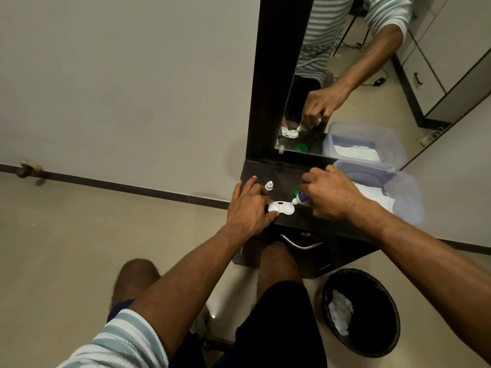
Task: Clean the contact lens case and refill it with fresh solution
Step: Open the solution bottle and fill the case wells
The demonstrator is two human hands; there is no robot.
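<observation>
While left hand fingers pinch the lens case steady near the dark surface's front edge, right hand grips the tilted solution bottle, nozzle over the right well, apparently to refill it.

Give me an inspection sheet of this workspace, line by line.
Surface: dark cabinet top below a mirror.
Job's things: white lens case lies open on the top; solution bottle tilted, nozzle at the case's right well; small white cap stands apart; green lid behind the bottle.
Clutter: clear plastic tub holding white material, at the right.
Hands: left hand steadies the case; right hand grips the bottle.
Cables: one on the floor, seen only in the mirror.
Surroundings: black bin with white waste on the floor; drawer handle below.
</observation>
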